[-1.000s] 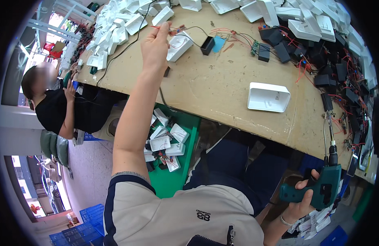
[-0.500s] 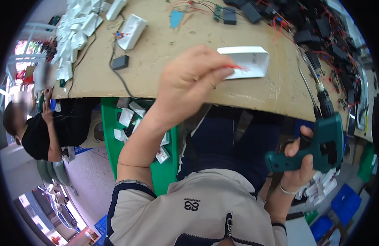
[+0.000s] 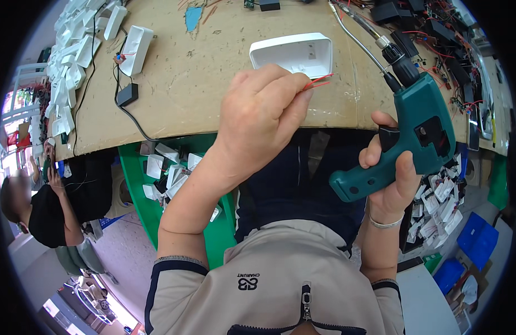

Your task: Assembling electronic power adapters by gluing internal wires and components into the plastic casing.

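Observation:
My left hand [image 3: 260, 114] is closed in a pinch on thin red wires [image 3: 320, 82], their ends sticking out past the fingertips. Just beyond it on the table lies an open white plastic casing [image 3: 291, 43], hollow side up, its near edge partly behind my fingers. My right hand [image 3: 400, 187] grips the handle of a green soldering gun [image 3: 417, 125], with fingers around the black trigger. The gun's metal iron and a thin curved feed tube [image 3: 355, 36] point away to the far side, right of the casing; the iron's tip is near the upper picture edge.
White casings [image 3: 73, 56] are heaped at the far left; another casing [image 3: 136, 50] with a small board lies closer, beside a black block [image 3: 127, 94] on a cable. Black modules with red wires [image 3: 436, 28] pile up at right. A green bin [image 3: 136, 181] stands below the table. A person [image 3: 51, 201] sits at left.
The soldering gun has risen and swung left, its tip now farther away. My left hand has drawn nearer to me relative to the casing, with the wires still pinched. The whole view has shifted.

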